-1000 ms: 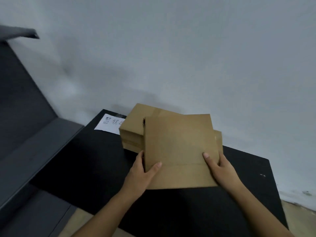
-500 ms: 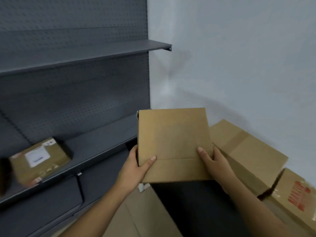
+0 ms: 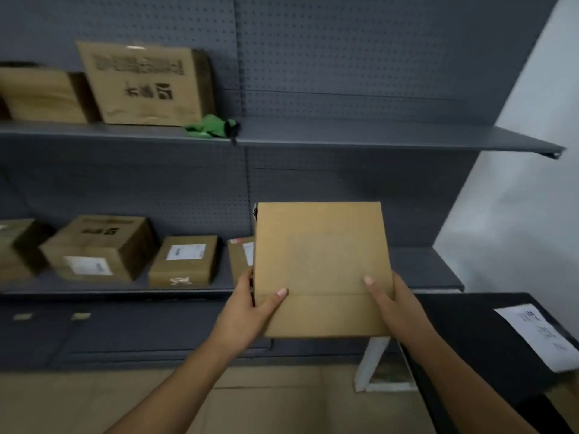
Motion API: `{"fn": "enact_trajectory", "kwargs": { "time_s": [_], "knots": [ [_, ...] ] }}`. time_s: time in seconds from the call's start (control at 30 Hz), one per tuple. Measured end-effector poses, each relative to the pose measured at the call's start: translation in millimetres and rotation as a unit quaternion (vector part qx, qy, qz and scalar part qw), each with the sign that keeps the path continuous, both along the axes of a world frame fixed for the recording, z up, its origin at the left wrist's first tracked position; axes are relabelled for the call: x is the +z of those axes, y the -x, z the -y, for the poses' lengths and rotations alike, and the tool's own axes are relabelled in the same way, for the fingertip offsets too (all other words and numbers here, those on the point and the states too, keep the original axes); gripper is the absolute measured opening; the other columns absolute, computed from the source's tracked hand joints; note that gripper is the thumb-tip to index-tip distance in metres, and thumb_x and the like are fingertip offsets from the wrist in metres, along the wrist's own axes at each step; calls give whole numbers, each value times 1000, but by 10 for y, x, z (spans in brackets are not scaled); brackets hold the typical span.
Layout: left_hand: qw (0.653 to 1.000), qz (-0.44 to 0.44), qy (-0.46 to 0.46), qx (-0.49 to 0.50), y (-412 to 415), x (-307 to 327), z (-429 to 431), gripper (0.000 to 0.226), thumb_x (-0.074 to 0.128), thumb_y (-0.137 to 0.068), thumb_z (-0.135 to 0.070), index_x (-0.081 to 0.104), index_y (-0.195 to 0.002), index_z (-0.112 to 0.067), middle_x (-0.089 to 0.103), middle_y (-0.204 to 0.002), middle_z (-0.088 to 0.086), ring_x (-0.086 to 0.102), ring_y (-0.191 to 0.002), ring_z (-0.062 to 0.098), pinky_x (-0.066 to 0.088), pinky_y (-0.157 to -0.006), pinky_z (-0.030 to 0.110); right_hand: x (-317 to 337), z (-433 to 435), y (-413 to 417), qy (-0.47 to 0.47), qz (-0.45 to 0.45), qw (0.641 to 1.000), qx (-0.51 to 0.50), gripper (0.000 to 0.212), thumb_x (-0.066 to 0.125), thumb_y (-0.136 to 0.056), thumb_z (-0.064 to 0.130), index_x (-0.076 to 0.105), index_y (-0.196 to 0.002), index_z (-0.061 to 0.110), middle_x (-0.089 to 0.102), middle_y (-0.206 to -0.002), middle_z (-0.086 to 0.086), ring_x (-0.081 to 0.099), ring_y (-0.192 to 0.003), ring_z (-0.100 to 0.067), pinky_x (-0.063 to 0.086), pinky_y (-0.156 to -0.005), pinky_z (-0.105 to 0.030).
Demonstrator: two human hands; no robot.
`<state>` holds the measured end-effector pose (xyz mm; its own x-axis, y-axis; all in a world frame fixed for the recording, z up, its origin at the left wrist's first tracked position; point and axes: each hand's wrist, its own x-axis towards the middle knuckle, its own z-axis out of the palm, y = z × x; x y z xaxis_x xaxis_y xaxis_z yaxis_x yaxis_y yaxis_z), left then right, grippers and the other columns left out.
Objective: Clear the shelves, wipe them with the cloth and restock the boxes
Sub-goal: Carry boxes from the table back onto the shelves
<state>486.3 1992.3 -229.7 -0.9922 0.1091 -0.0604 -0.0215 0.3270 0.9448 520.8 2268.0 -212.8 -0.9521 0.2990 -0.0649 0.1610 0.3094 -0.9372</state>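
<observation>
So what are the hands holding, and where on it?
A plain cardboard box, gripped at its lower side edges: left hand on the left, right hand on the right, thumbs across its face.

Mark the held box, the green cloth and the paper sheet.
held box (image 3: 319,261), head view, middle of its broad face.
green cloth (image 3: 208,128), head view, its bunched middle.
paper sheet (image 3: 542,336), head view, centre of the sheet.

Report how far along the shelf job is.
Done: boxes stand on the left of the upper shelf and the lower shelf, and the green cloth lies on the upper one, so wiping looks finished. In hand: the left hand and right hand hold a plain box before the lower shelf. Left: shelving it, likely to the right, where no boxes show.
</observation>
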Motion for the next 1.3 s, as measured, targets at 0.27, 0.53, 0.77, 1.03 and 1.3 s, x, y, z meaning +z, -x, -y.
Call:
{"fn": "enact_trajectory", "kwargs": {
  "time_s": [0.27, 0.53, 0.77, 1.03, 1.3],
  "knots": [
    [993, -23, -3, 114, -54, 155, 1758, 88, 68, -68, -80, 34, -141, -46, 60, -124, -28, 60, -112, -2, 52, -101, 36, 123, 1709, 640, -12, -47, 990, 131, 43, 56, -97, 52, 45, -137, 42, 52, -111, 36, 52, -98, 12, 42, -81, -16],
    [969, -34, 12, 245, -207, 218, 3050, 99, 62, -65, -89, 33, -147, -44, 59, -128, -27, 60, -114, 0, 52, -101, 41, 254, 3171, 1157, -38, -57, 969, 239, 38, 57, -96, 55, 46, -131, 45, 58, -125, 18, 57, -119, -9, 45, -102, -32],
    [930, -56, 7, 362, -280, 289, 3900, 98, 63, -66, -87, 32, -148, -43, 58, -126, -30, 61, -111, -3, 53, -99, 37, 336, 4352, 1691, -26, -102, 923, 371, 62, 54, -94, 59, 41, -149, 34, 53, -139, 16, 50, -128, -8, 39, -106, -29],
    [876, -76, 27, 476, -425, 481, 4665, 80, 64, -80, -72, 28, -146, -47, 54, -126, -30, 59, -111, -1, 54, -97, 38, 518, 5636, 2094, 8, -117, 861, 495, 42, 55, -93, 52, 45, -132, 39, 50, -109, 35, 48, -95, 19, 38, -70, -3],
    [825, -81, 17, 559, -709, 549, 5333, 69, 65, -82, -66, 31, -139, -48, 57, -125, -25, 61, -109, 1, 55, -96, 39, 577, 6773, 2132, 19, -121, 802, 585, 60, 54, -80, 69, 48, -132, 39, 58, -117, 29, 53, -104, 12, 45, -83, -17]
  ]
}}
